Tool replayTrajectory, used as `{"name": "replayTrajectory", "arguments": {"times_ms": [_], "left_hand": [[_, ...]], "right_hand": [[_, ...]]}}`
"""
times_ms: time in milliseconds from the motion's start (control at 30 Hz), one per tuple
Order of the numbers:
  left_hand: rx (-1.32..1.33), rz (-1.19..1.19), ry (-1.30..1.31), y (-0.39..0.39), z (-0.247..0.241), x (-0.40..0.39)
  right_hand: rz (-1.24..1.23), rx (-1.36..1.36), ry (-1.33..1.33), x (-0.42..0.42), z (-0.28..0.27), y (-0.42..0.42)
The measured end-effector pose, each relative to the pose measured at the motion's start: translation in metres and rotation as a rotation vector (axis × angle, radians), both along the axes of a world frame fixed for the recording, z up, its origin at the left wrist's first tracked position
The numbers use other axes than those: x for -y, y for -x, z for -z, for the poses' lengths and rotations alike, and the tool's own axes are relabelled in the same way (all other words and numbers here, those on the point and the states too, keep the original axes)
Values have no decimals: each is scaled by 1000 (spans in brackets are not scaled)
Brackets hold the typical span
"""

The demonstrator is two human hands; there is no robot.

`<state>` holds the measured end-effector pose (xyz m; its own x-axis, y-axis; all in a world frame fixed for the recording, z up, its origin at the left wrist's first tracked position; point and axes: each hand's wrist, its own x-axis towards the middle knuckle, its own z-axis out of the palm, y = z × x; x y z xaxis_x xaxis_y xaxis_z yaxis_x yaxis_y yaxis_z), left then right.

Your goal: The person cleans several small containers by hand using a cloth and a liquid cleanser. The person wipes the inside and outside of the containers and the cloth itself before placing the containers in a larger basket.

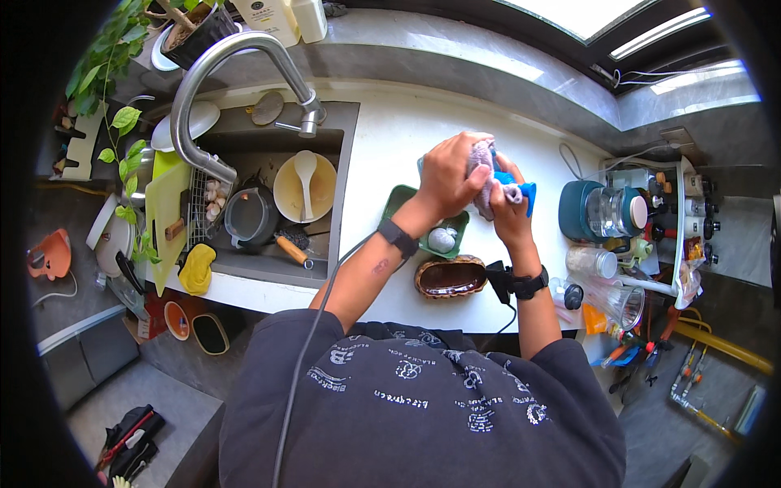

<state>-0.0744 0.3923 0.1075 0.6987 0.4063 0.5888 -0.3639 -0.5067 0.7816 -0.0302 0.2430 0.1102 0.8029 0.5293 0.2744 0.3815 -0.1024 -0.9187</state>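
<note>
Above the white countertop (390,134), my left hand (448,174) grips a greyish-purple cloth (482,189) and presses it against a bright blue object (529,199). My right hand (511,224) holds that blue object from the other side, its thumb against the cloth. Cloth and fingers cover most of the blue object, so its kind cannot be told. Partly under my left forearm is a green plastic tray (399,198) with a round whitish bundle (442,240) in it. Nearer my body stands a brown glazed oval dish (451,278) with a scalloped rim.
On the left, a sink (349,183) holds a cream bowl (287,198) with a white rice paddle and a dark pot (250,213). The steel faucet (244,39) arches over it. A yellow cloth (197,268) lies on its front edge. A teal-lidded glass jar (604,210) stands right.
</note>
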Motion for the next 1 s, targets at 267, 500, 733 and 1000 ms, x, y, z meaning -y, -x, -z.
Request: {"name": "replayTrajectory", "arguments": {"times_ms": [267, 500, 733, 1000], "left_hand": [[-93, -151, -24, 37, 37, -3], [8, -206, -63, 34, 4, 1], [114, -162, 183, 41, -20, 5], [-14, -41, -354, 32, -42, -12]], "right_hand": [[-19, 27, 91, 0, -16, 19], [-40, 120, 56, -11, -29, 12], [-204, 39, 154, -22, -74, 5], [-219, -80, 210, -14, -42, 1]]}}
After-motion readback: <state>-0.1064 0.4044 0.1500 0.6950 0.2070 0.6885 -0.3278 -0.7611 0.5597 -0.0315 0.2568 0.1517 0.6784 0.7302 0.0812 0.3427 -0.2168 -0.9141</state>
